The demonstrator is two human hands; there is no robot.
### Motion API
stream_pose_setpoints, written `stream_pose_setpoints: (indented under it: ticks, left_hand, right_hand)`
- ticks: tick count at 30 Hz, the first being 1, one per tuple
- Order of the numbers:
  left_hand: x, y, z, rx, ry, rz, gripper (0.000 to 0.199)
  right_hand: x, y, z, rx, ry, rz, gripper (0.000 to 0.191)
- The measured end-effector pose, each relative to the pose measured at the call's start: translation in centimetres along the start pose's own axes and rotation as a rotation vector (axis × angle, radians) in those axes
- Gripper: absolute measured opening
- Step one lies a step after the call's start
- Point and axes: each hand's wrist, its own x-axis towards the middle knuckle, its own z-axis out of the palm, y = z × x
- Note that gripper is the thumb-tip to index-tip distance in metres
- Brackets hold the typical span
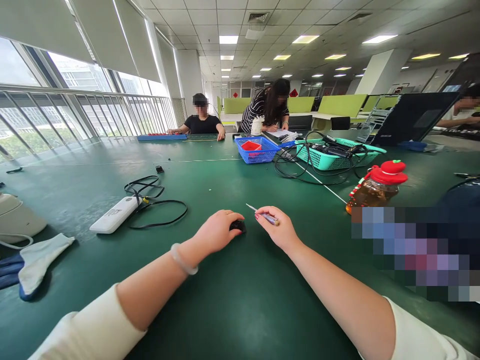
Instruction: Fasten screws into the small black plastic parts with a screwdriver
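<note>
One small black object (237, 227), clamped in my left fingers (233, 218), lies left of the slim translucent-handled screwdriver (271, 219) my right fingers (267, 209) pinch, pointing forward-left.

One camera is sitting on the person's head and is looking forward and down along the green tabletop (240, 290). It is viewing the left hand (216, 231) and the right hand (280, 231) from near, while the wide view is reaching also the window railing (75, 91) and the ceiling (204, 17).

Left hand (216, 232): fingers curled, thumb opposing them
Right hand (279, 230): thumb and forefinger pinched
Forearms (154, 286): bare, converging forward
</note>
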Motion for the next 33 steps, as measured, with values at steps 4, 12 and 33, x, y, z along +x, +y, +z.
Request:
stream_pose_setpoints:
  ticks: [4,12,33]
  left_hand:
    - [1.9,-1.1,2.6,-0.075,0.066,-0.1,0.034]
    - [1.3,-3.0,3.3,-0.231,0.105,-0.188,0.045]
    - [1.4,-2.8,3.3,-0.121,0.104,-0.107,0.034]
  right_hand:
    - [0.0,-0.2,-0.1,-0.021,0.031,-0.02,0.026]
    - [-1.1,-2.6,-0.6,-0.265,-0.03,-0.417,0.033]
    - [-2.3,-4.1,0.3,-0.658,-0.202,-0.877,0.026]
